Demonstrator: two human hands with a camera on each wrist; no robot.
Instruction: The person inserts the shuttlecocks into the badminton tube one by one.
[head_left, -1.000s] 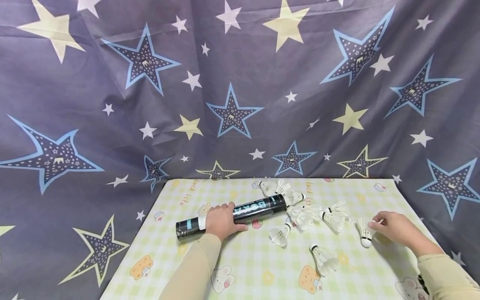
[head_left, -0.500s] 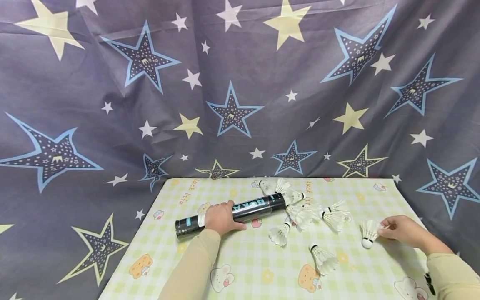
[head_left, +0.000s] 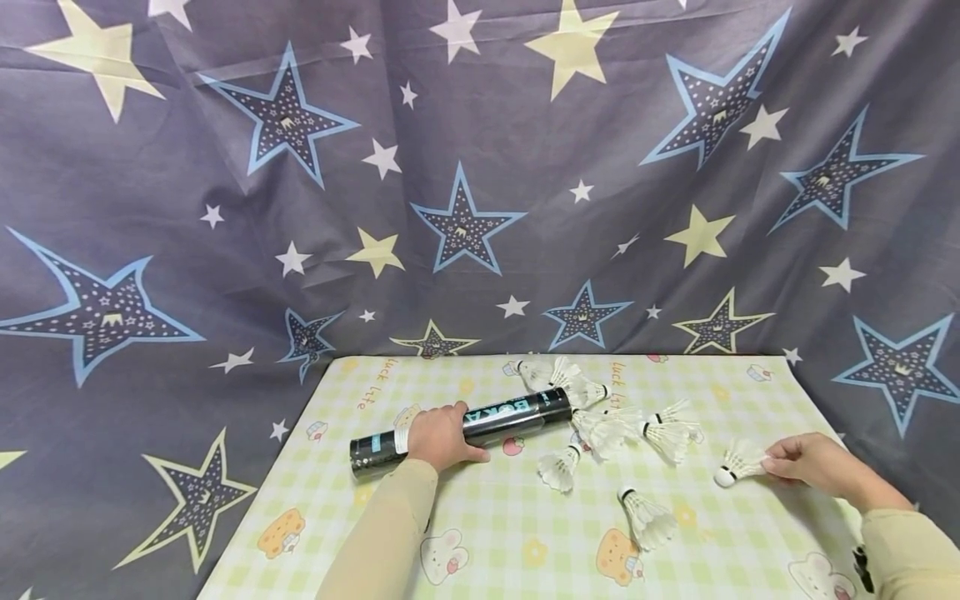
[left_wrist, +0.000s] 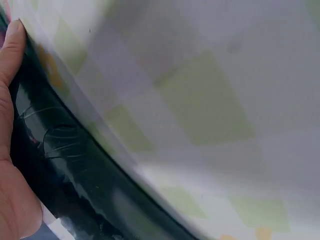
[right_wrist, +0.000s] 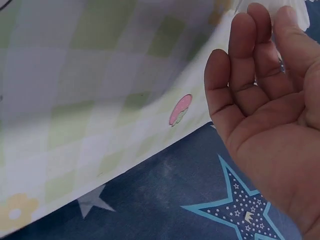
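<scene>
My left hand (head_left: pixel 441 437) grips a black shuttlecock tube (head_left: pixel 517 415) with blue lettering, which lies at a slant on the table. In the left wrist view the thumb (left_wrist: pixel 14 42) lies along the shiny dark tube (left_wrist: pixel 75 155). At the right, my right hand (head_left: pixel 813 467) pinches a white shuttlecock (head_left: pixel 741 463) by its feather skirt, the cork pointing left. In the right wrist view, thumb and fingertips meet at the white feathers (right_wrist: pixel 300 14), most of the shuttlecock being hidden behind the hand (right_wrist: pixel 270 100).
Several shuttlecocks (head_left: pixel 606 429) lie bunched around the tube's right end. Another shuttlecock (head_left: pixel 558 468) sits just below them, and one more (head_left: pixel 648 518) lies nearer the front. The checked tablecloth (head_left: pixel 540 575) ends against a grey star-patterned curtain (head_left: pixel 495 100).
The right hand has shifted slightly right and now pinches the shuttlecock's skirt. The shuttlecock has turned, its cork swinging from pointing at the front to pointing left. The left hand stays on the tube.
</scene>
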